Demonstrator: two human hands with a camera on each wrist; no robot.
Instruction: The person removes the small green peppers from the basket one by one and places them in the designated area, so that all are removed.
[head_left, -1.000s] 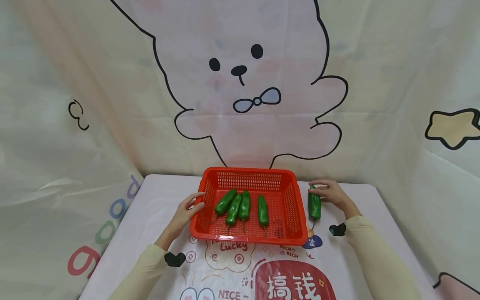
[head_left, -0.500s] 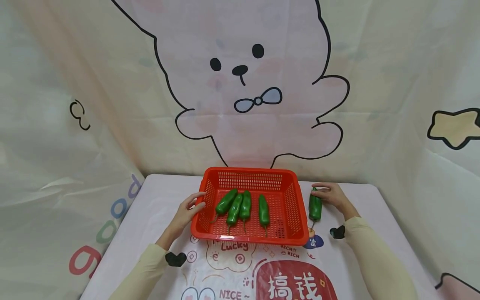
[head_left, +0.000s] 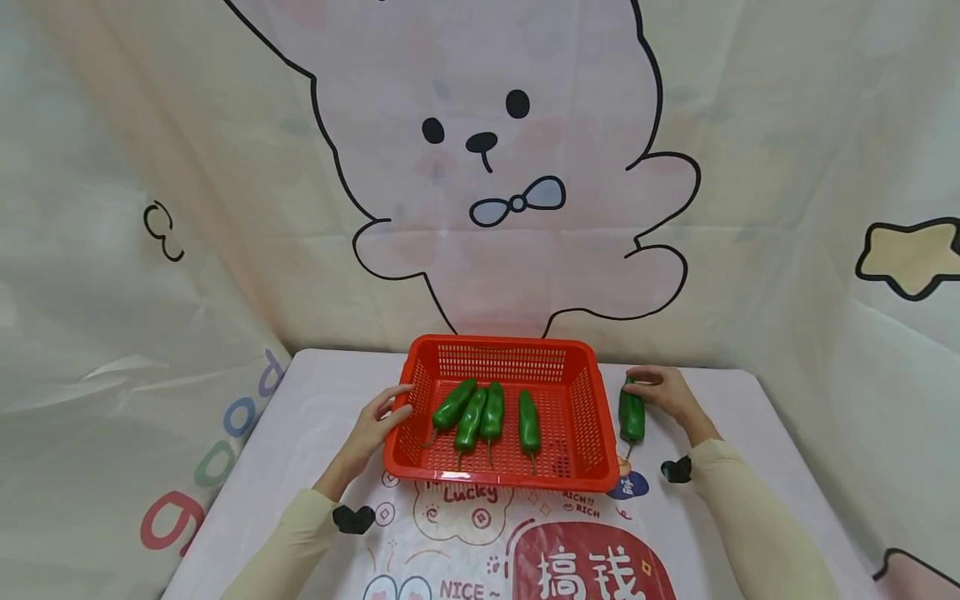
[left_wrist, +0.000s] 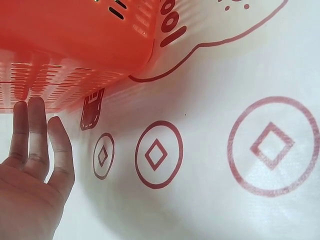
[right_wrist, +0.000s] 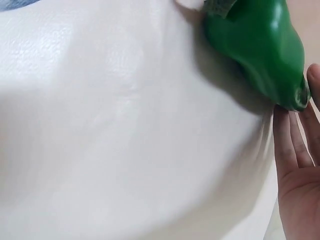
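A red plastic basket (head_left: pixel 498 479) stands on the table with several green chili peppers (head_left: pixel 528 421) lying inside. My left hand (head_left: pixel 371 425) touches the basket's left side; its fingers reach up against the slotted outer wall in the left wrist view, fairly straight. To the right of the basket lies another green chili pepper (head_left: pixel 632 417), its stem towards me. My right hand (head_left: pixel 667 392) holds its far tip, thumb on one side and fingers on the other. In the right wrist view the same pepper (right_wrist: pixel 265 50) shows its blunt tip between thumb and fingers.
The table (head_left: pixel 750 500) has a white printed cover with red lettering and drawings. A cloth backdrop (head_left: pixel 480 267) with a cartoon bear rises right behind the table, and further cloth hangs on both sides.
My right hand has shifted slightly right, its fingertips drawing back towards the pepper's tip. That pepper has moved only a little. My left hand and the basket stay in place.
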